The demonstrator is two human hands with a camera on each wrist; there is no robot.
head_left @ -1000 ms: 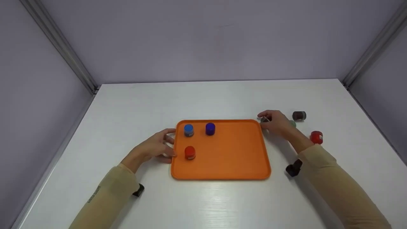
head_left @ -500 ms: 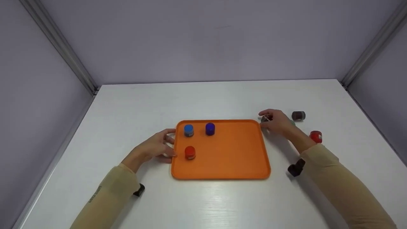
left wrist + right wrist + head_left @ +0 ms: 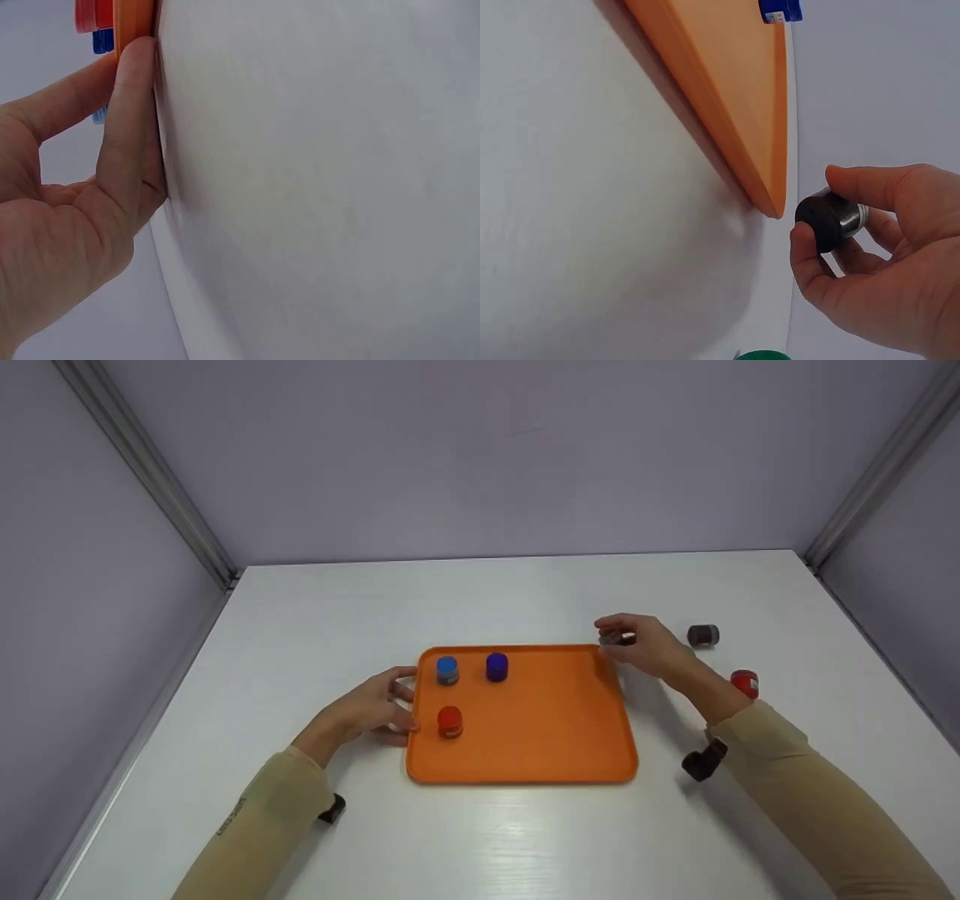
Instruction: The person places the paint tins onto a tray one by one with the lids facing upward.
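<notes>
Your head camera looks forward and down over the whole table (image 3: 525, 600). Each wrist camera sits low and close, aimed across the tabletop. All three share the orange tray (image 3: 547, 735) (image 3: 133, 19) (image 3: 735, 97).

You see an orange tray (image 3: 540, 735) on a white table (image 3: 480, 592), holding light blue (image 3: 447, 670), dark blue (image 3: 496, 667) and red jars (image 3: 449, 722); your right hand (image 3: 649, 645) holds a black jar (image 3: 826, 218).
</notes>
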